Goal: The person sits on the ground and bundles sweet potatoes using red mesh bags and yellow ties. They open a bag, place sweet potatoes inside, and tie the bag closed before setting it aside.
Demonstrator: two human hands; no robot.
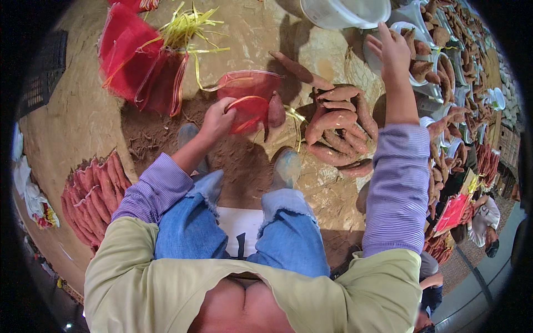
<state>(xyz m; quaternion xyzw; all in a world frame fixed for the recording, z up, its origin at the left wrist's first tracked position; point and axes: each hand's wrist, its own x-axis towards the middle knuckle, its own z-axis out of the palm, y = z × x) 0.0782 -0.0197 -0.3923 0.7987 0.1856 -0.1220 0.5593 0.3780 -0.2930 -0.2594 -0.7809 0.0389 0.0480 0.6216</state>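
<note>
My left hand (219,119) grips the edge of a red mesh bag (248,114), whose mouth is rimmed with an orange band. A sweet potato (276,110) stands against the bag's right side. My right hand (394,53) is stretched out to the upper right with its fingers apart. Its fingertips are close to the rim of an off-white plastic bucket (339,12); whether they touch it, I cannot tell. Between my hands lies a loose pile of sweet potatoes (335,120) on the dirt-covered floor, with two long ones just above it.
Rows of white buckets filled with sweet potatoes (421,68) line the right side. Flat red mesh bags (141,62) and yellow ties (187,27) lie at upper left. Packed bags of sweet potatoes (98,193) stand at lower left. Another person (485,216) sits at far right.
</note>
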